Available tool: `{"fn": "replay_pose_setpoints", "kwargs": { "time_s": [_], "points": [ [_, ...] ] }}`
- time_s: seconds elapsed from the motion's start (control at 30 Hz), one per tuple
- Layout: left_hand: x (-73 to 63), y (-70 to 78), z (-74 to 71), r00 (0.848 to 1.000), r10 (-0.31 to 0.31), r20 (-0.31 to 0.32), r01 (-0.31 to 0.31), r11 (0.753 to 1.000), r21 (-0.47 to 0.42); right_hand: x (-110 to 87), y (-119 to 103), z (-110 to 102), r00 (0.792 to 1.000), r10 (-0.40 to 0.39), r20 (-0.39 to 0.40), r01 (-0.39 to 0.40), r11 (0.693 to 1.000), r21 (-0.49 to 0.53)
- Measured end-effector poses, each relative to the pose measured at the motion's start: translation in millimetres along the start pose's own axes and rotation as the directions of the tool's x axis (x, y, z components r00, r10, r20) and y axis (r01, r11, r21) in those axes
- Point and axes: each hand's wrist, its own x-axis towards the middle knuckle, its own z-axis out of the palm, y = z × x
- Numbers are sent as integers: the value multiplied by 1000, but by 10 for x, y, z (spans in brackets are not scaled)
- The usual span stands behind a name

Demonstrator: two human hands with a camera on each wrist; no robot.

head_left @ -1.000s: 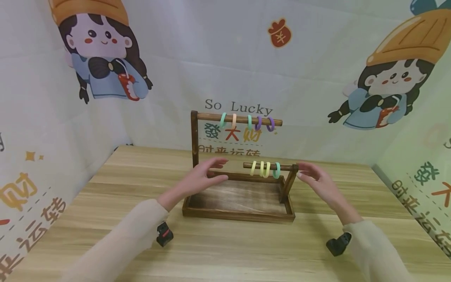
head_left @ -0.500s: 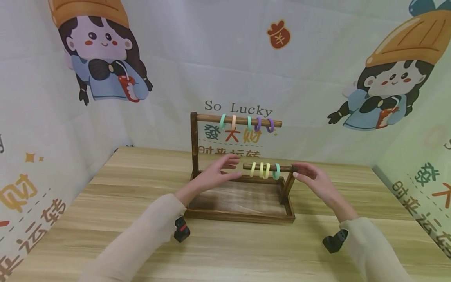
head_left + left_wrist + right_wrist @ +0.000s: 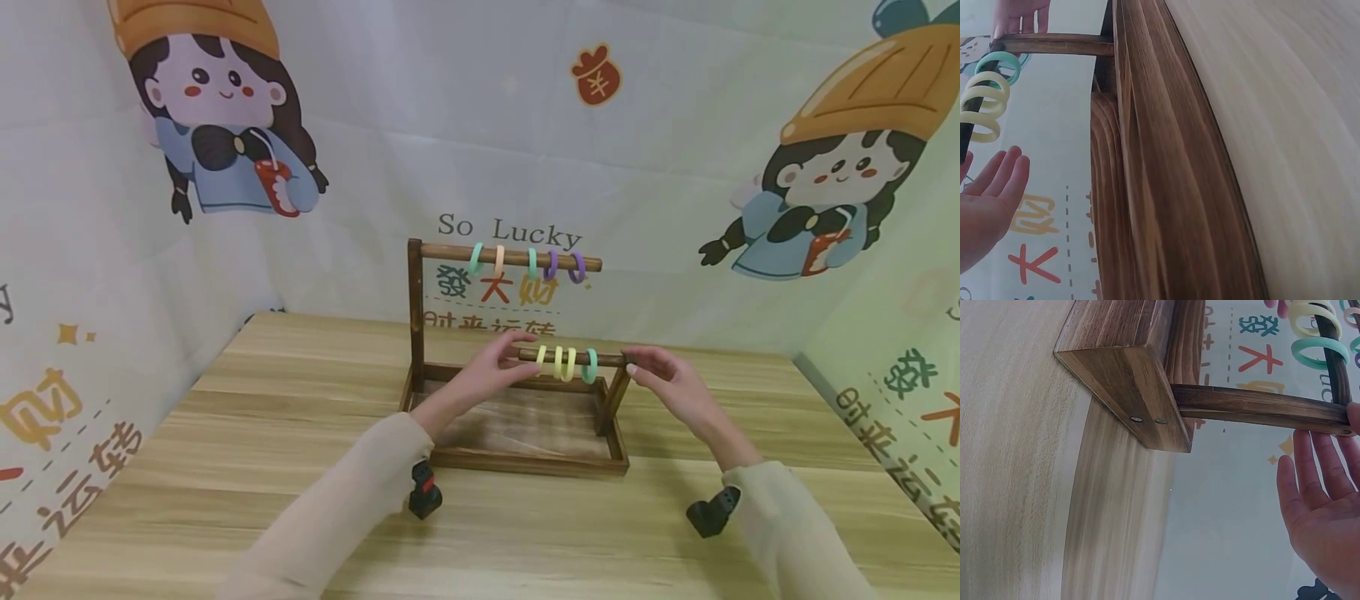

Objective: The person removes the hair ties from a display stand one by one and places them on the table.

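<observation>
Spanning bar's free end [image 3: 529,356], room beneath, left grip [image 3: 495,367] apart; right grip [image 3: 670,381] pinching post [image 3: 612,402].

You are working at what is looking like a makeshift filming booth. Pale cloth [image 3: 420,125] is rising behind the far edge of your wood-grain table [image 3: 555,533] and turning forward at both far corners, walling in the left and right edges. It is showing printed cartoon figures [image 3: 232,167] in orange hats, a red money bag [image 3: 597,77], and "So Lucky" lettering [image 3: 507,233] above the far edge. Black wrist cameras [image 3: 425,498] are sitting at your sleeve cuffs [image 3: 750,477]. The cloth is hiding the building around it.
</observation>
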Motion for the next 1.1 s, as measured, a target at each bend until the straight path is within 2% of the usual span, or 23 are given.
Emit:
{"fn": "replay_pose_setpoints", "kwargs": {
  "time_s": [0.1,0.27,0.33,0.4,0.73,1.1],
  "points": [
    [-9,67,20,1000,-16,15,17,998,-55,4,6,-3,1000,0,2,0,1000,3],
    [38,75,50,999,-38,38,43,984,-171,3,4,-5,1000,-2,3,2,1000,6],
    [88,13,64,998,-40,40,47,979,-199,2,2,-5,1000,-1,3,1,1000,6],
    [98,17,76,998,-47,44,56,973,-223,1,2,-4,1000,-1,4,1,1000,6],
    [99,31,78,998,-39,46,49,970,-238,-4,-6,-9,1000,1,9,-1,1000,2],
    [24,27,-21,1000,-13,8,14,982,-189,-17,-32,7,1000,-7,8,7,1000,0]
  ]
}}
